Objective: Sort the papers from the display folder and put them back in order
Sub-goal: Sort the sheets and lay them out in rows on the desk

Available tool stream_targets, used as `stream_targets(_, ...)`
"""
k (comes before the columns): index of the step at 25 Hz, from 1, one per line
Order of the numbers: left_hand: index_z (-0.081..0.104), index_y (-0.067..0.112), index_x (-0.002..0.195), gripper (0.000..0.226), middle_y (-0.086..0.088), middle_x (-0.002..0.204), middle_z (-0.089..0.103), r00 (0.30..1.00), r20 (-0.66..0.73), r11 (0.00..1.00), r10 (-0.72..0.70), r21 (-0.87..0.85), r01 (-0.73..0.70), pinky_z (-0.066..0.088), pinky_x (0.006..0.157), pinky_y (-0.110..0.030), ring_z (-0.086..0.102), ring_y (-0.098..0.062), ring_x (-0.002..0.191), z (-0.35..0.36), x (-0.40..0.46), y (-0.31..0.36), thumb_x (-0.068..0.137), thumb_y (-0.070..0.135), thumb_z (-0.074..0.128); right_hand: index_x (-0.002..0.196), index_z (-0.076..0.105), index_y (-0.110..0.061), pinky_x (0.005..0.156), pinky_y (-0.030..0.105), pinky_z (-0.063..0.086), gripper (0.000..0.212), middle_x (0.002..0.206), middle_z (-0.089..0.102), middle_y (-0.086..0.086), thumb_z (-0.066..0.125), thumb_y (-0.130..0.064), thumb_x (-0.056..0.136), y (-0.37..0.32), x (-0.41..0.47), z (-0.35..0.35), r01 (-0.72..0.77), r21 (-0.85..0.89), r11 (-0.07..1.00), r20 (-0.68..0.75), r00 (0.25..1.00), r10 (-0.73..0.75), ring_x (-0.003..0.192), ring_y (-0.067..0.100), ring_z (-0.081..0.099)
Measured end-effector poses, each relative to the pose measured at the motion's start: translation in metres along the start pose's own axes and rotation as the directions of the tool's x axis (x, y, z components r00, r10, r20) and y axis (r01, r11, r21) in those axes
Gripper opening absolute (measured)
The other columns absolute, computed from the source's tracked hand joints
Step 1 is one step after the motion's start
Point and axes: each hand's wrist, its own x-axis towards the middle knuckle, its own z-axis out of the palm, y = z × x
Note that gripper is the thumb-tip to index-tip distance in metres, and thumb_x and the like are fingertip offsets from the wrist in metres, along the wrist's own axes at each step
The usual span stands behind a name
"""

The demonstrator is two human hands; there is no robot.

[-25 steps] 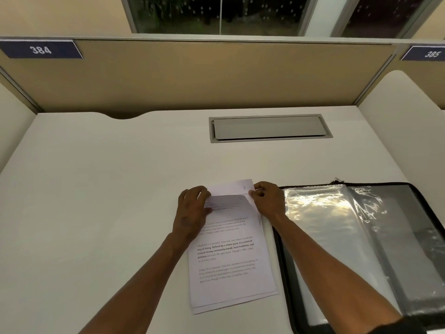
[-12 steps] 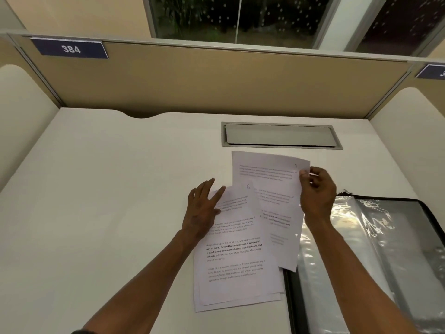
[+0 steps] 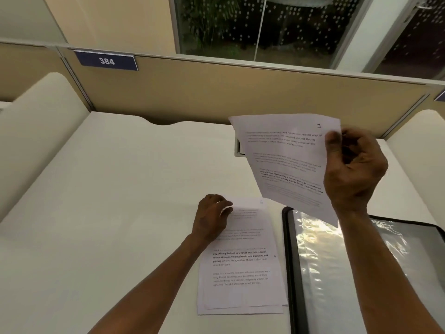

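On the left, the desk (image 3: 101,213) carries a blue sign (image 3: 106,61) with the number 384 on the wall behind it. Going right, the left hand (image 3: 212,219) rests on the top left corner of the stack (image 3: 240,268), with its fingers bent down onto the upper sheet; if they lift a corner or only press it, I cannot tell. The stack lies flat on the desk, just beside the folder (image 3: 361,273), and its sheets are a little shifted at the bottom edge. Further right, the right hand (image 3: 354,169) holds one sheet (image 3: 286,160) up in the air above the desk and the folder's top edge, thumb and fingers pinched on its right edge. I think the risk is that this sheet, held only at one side, bends or slips from the pinch, or that it goes back in a wrong place because the number in its corner is small and faint. The stack may also slide if the left hand presses less, since the paper is smooth. The folder lies open; its clear pockets shine, and I can see no paper inside them, though the glare hides part of it
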Motion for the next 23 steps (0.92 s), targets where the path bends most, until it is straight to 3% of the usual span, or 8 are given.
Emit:
stream_targets(1, 0.073, 0.024, 0.111, 0.022, 0.006, 0.108, 0.068, 0.990, -0.041, 0.982, -0.138, -0.137, 0.131, 0.047, 0.093, -0.033, 0.061, -0.015, 0.104, -0.013, 0.007, 0.015, 0.094, 0.034, 0.064, 0.105, 0.067, -0.007, 0.070, 0.014, 0.050, 0.018, 0.095, 0.067, -0.002, 0.063, -0.025, 0.101, -0.007, 0.003, 0.003, 0.022, 0.050, 0.999, 0.037, 0.999, -0.024, 0.082, 0.002, 0.065)
stream_targets(3, 0.066, 0.027, 0.124, 0.037, 0.013, 0.120, 0.066, 0.918, -0.052, 0.826, -0.392, -0.459, 0.327, 0.050, 0.093, -0.024, 0.061, -0.003, 0.111, -0.050, 0.022, 0.047, 0.095, 0.049, 0.059, 0.104, 0.065, -0.015, 0.071, 0.018, 0.053, 0.009, 0.095, 0.068, -0.007, 0.065, -0.022, 0.100, -0.020, 0.005, 0.012, 0.027, 0.167, 0.986, 0.121, 0.992, -0.047, 0.083, 0.008, 0.067)
stream_targets(6, 0.061, 0.024, 0.127, 0.045, 0.011, 0.123, 0.069, 0.890, 0.017, 0.595, -0.455, -0.738, 0.318, 0.054, 0.087, -0.021, 0.065, -0.005, 0.111, -0.108, 0.035, 0.078, 0.095, 0.054, 0.054, 0.102, 0.065, -0.016, 0.071, 0.023, 0.056, 0.006, 0.093, 0.069, -0.007, 0.067, -0.020, 0.098, -0.031, 0.001, 0.033, -0.072, 0.316, 0.946, 0.218, 0.976, 0.001, 0.081, 0.009, 0.068)
stream_targets(9, 0.067, 0.009, 0.117, 0.030, -0.004, 0.111, 0.074, 0.860, 0.010, 0.469, -0.510, -0.835, 0.287, 0.060, 0.082, -0.040, 0.072, -0.024, 0.100, -0.147, 0.025, 0.075, 0.098, 0.031, 0.061, 0.104, 0.067, -0.012, 0.075, 0.039, 0.061, 0.013, 0.093, 0.072, 0.003, 0.068, -0.024, 0.097, -0.032, -0.005, 0.064, -0.256, 0.431, 0.865, 0.300, 0.945, 0.130, 0.084, 0.022, 0.071)
stream_targets(12, 0.069, 0.004, 0.111, 0.023, -0.011, 0.105, 0.075, 0.809, -0.041, 0.476, -0.587, -0.825, 0.303, 0.060, 0.082, -0.052, 0.073, -0.033, 0.095, -0.176, 0.013, 0.049, 0.096, 0.021, 0.064, 0.109, 0.068, -0.013, 0.077, 0.044, 0.062, 0.022, 0.095, 0.074, 0.004, 0.070, -0.030, 0.094, -0.035, -0.016, 0.105, -0.436, 0.413, 0.799, 0.423, 0.869, 0.256, 0.087, 0.025, 0.072)
stream_targets(17, 0.070, 0.007, 0.111, 0.022, -0.008, 0.104, 0.076, 0.720, -0.090, 0.489, -0.688, -0.790, 0.368, 0.060, 0.084, -0.052, 0.073, -0.031, 0.094, -0.230, 0.025, -0.040, 0.095, 0.022, 0.068, 0.109, 0.067, -0.029, 0.067, 0.037, 0.056, 0.033, 0.091, 0.074, 0.010, 0.074, -0.030, 0.077, -0.035, -0.064, 0.185, -0.636, 0.251, 0.730, 0.673, 0.656, 0.341, 0.080, 0.025, 0.072)
stream_targets(20, 0.070, 0.012, 0.113, 0.025, -0.005, 0.104, 0.076, 0.710, -0.053, 0.498, -0.703, -0.749, 0.437, 0.060, 0.083, -0.052, 0.074, -0.027, 0.093, -0.266, 0.041, -0.114, 0.092, 0.025, 0.071, 0.106, 0.069, -0.027, 0.071, 0.042, 0.058, 0.028, 0.086, 0.075, 0.007, 0.072, -0.013, 0.082, -0.036, -0.105, 0.249, -0.683, 0.162, 0.712, 0.707, 0.584, 0.400, 0.079, 0.027, 0.072)
stream_targets(23, 0.065, 0.019, 0.119, 0.035, -0.001, 0.107, 0.073, 0.691, -0.036, 0.541, -0.722, -0.651, 0.532, 0.061, 0.082, -0.046, 0.072, -0.021, 0.093, -0.300, 0.057, -0.193, 0.087, 0.028, 0.077, 0.102, 0.070, -0.020, 0.072, 0.042, 0.056, 0.021, 0.084, 0.073, 0.007, 0.072, -0.006, 0.087, -0.047, -0.141, 0.326, -0.772, 0.111, 0.626, 0.687, 0.515, 0.513, 0.076, 0.025, 0.069)
